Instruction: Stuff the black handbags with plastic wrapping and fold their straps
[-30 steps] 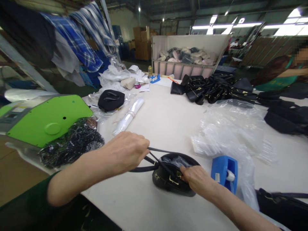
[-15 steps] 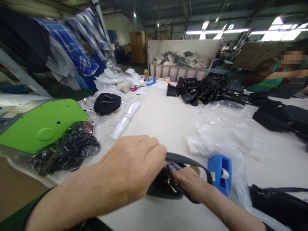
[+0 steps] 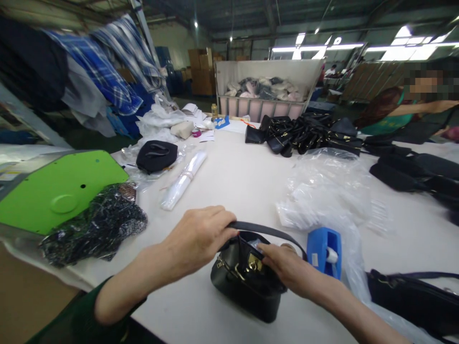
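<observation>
1. You are gripping the black handbag with both hands; it is standing upright on the white table, directly under your fingers and close to the near edge.
2. Your left hand is curling shut around the strap where it is meeting the bag's left rim, with the thumb pressing on top.
3. Your right hand is lying over the bag's mouth, fingers bent down beside the gold clasp; whether they are pinching the flap or only resting on it, I cannot tell.
4. The risk I am judging first: the strap is arching loose toward your right, just beside the blue tape dispenser. A quick pull could be snagging it there and dragging the dispenser along.
5. Just beyond your right hand, clear plastic bags are lying in a slack heap; film could be catching under the bag or in the clasp.
6. A second dark bag is lying just right of your right forearm, so a wide elbow could be nudging it off the edge.
7. With the bag standing this near the table's edge, uneven pressure from either hand could be tipping it toward you.
</observation>
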`<act>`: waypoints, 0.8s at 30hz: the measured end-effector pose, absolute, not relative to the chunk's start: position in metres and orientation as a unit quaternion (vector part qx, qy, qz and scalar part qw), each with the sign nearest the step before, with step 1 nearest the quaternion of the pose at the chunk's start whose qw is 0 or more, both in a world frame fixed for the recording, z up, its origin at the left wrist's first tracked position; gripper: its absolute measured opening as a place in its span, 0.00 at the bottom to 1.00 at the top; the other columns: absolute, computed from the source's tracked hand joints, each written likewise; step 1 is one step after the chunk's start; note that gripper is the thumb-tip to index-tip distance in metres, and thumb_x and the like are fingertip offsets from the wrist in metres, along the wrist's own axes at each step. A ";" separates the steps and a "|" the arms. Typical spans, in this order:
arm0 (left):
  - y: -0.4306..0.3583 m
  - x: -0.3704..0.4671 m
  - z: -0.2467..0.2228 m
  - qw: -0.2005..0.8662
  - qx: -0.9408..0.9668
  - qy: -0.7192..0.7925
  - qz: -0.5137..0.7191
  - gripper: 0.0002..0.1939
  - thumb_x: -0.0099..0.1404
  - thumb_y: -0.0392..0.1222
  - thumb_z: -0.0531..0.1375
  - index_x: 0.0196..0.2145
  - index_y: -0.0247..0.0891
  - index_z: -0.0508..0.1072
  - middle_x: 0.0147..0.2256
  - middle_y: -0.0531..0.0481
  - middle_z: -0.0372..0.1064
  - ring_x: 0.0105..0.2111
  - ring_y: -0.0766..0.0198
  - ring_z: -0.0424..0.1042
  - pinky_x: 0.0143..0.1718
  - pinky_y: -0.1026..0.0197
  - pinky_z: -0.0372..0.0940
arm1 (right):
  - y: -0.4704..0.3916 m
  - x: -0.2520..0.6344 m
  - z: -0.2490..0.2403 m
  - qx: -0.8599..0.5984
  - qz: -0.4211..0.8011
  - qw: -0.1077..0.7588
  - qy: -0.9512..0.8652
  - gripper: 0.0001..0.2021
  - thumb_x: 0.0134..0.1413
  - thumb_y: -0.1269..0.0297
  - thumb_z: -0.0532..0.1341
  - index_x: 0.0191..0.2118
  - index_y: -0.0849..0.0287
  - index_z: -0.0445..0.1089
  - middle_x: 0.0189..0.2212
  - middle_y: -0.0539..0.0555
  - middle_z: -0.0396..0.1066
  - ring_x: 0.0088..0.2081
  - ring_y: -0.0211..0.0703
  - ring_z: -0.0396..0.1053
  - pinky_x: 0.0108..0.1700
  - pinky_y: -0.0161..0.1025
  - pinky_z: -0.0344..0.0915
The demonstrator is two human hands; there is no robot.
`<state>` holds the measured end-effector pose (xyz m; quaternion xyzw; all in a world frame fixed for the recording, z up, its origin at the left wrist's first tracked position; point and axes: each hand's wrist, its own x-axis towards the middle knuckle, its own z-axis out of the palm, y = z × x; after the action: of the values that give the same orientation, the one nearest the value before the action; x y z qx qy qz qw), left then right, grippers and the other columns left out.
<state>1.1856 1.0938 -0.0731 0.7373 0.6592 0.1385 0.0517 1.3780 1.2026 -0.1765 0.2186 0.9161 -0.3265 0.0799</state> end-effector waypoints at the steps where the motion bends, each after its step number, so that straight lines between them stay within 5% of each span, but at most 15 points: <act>1: 1.094 1.186 -0.076 0.059 0.734 0.662 0.142 0.07 0.66 0.37 0.52 0.35 0.35 0.69 0.29 0.52 0.66 0.29 0.65 0.66 0.30 0.64 0.59 | 1.200 1.382 -0.170 0.214 -0.355 0.028 0.910 0.12 0.60 0.67 0.47 0.41 0.56 0.67 0.34 0.52 0.73 0.36 0.40 0.70 0.36 0.36 0.62; 4: 1.095 1.188 -0.077 0.067 0.733 0.658 0.159 0.06 0.65 0.36 0.53 0.35 0.35 0.68 0.28 0.52 0.66 0.29 0.66 0.66 0.30 0.64 0.59 | 1.193 1.394 -0.153 0.170 -0.362 -0.153 0.903 0.12 0.62 0.65 0.48 0.46 0.54 0.65 0.35 0.51 0.73 0.35 0.36 0.70 0.36 0.33 0.65; 9: 1.097 1.191 -0.073 0.047 0.742 0.637 0.205 0.05 0.65 0.35 0.53 0.34 0.33 0.68 0.28 0.52 0.66 0.28 0.67 0.65 0.28 0.65 0.58 | 1.191 1.414 -0.152 0.217 -0.154 -0.403 0.876 0.08 0.56 0.73 0.55 0.42 0.59 0.65 0.31 0.52 0.71 0.33 0.35 0.68 0.36 0.31 0.65; 16: 1.095 1.188 -0.072 0.077 0.714 0.651 0.248 0.07 0.65 0.37 0.51 0.36 0.35 0.69 0.29 0.52 0.68 0.28 0.68 0.66 0.28 0.67 0.58 | 1.149 1.418 -0.248 0.175 -0.159 -0.344 0.909 0.10 0.52 0.73 0.57 0.42 0.60 0.62 0.30 0.55 0.70 0.33 0.41 0.68 0.33 0.38 0.68; 21: 1.092 1.187 -0.075 0.134 0.663 0.675 0.296 0.08 0.62 0.40 0.52 0.34 0.36 0.70 0.27 0.54 0.67 0.25 0.70 0.63 0.27 0.67 0.57 | 1.148 1.390 -0.288 0.365 -0.143 -0.334 0.857 0.23 0.55 0.65 0.56 0.56 0.63 0.53 0.47 0.66 0.66 0.49 0.54 0.65 0.47 0.54 0.67; 24: 1.091 1.186 -0.077 0.194 0.599 0.706 0.325 0.10 0.61 0.45 0.53 0.33 0.38 0.70 0.23 0.56 0.64 0.23 0.69 0.61 0.26 0.66 0.57 | 1.159 1.367 -0.288 0.356 -0.248 -0.306 0.847 0.27 0.54 0.69 0.54 0.60 0.61 0.48 0.52 0.64 0.64 0.53 0.53 0.62 0.53 0.57 0.62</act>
<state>1.1860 1.0908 -0.0775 0.5990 0.7056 0.3253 0.1937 1.3673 1.1591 -0.2879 0.3559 0.8473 -0.2484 -0.3060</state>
